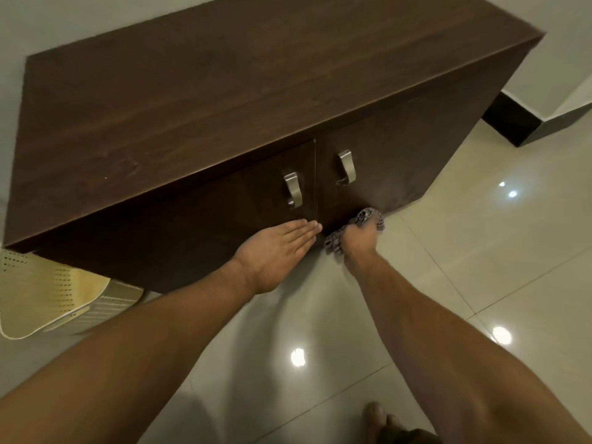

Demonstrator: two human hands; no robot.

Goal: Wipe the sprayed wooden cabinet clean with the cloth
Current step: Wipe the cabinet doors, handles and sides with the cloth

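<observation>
A dark brown wooden cabinet (205,100) stands against the wall, seen from above, with two front doors and two metal handles (293,189). My left hand (275,251) lies flat with fingers together against the lower edge of the left door, holding nothing. My right hand (358,240) is closed on a checked grey cloth (368,219), pressing it against the bottom of the right door near the floor. Most of the cloth is hidden under that hand.
A cream perforated plastic basket (41,296) sits on the floor at the cabinet's left end. Glossy pale floor tiles (480,251) spread to the right and below. A dark skirting and wall corner (512,123) lie at the right. My toes (381,418) show at the bottom.
</observation>
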